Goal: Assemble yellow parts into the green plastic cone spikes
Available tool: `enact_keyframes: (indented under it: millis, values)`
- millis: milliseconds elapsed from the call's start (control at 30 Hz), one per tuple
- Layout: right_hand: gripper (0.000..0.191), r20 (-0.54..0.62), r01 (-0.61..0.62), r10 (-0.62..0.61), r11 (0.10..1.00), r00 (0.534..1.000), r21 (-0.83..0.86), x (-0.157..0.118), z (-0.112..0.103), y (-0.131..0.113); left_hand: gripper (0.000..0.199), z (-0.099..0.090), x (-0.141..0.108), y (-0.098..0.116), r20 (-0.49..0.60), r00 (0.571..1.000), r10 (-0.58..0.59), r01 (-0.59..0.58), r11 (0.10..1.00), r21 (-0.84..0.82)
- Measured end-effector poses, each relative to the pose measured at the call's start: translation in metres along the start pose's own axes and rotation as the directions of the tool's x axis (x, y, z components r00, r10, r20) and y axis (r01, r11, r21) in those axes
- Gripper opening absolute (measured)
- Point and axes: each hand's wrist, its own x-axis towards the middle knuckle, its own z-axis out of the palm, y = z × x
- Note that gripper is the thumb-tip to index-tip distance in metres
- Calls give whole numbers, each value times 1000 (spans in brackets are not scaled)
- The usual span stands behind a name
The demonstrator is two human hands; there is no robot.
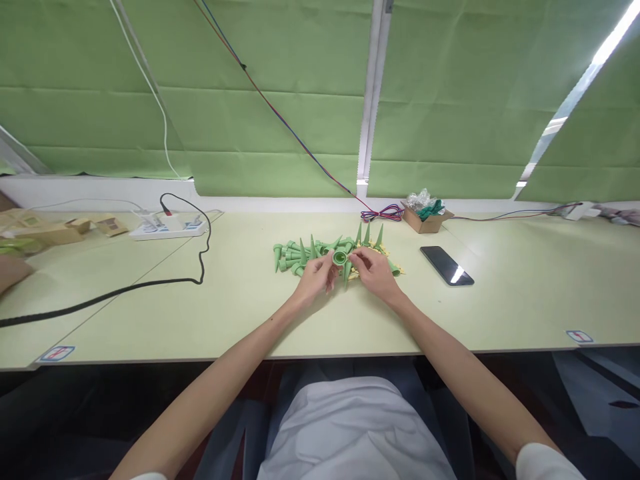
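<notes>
Between the fingers of my left hand (pixel 314 277) is a green plastic spike (pixel 339 259), its round, hollow end turned up toward me and its point angled down. My right hand (pixel 375 269) is pinched closed at the right side of that rim; whatever its fingertips hold is too small to make out. Behind both hands lies a heap of similar green spikes (pixel 293 255), most on their sides. Several others stand point up, such as the green cone (pixel 379 236) at the right. Small yellow pieces (pixel 401 271) are scattered around the right part of the heap.
A black phone (pixel 447 265) lies right of the heap. Behind it stands a small cardboard box (pixel 425 223) with crumpled wrapping, beside coiled wires (pixel 383 213). To the left, a power strip (pixel 170 228) has a black cable (pixel 150 284) crossing the table. Cardboard pieces (pixel 50 230) lie far left.
</notes>
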Motion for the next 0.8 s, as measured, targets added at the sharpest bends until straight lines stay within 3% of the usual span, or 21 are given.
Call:
enact_keyframes:
  millis: [167, 367, 567, 800]
  values:
    - [25, 62, 50, -50, 999, 997, 6, 0, 0, -4, 55, 1, 0, 3, 23, 996, -85, 87, 991, -103]
    - [23, 84, 44, -43, 999, 996, -4, 0, -2, -4, 46, 0, -2, 5, 22, 997, -77, 78, 994, -78]
    - [30, 96, 12, -8, 999, 995, -44, -1, -1, 1, 39, -1, -6, 5, 65, 995, 78, -84, 991, 100]
    - [37, 95, -16, 25, 996, 995, -86, 0, 0, 3, 33, 1, -4, -3, -37, 960, 276, -262, 941, 215]
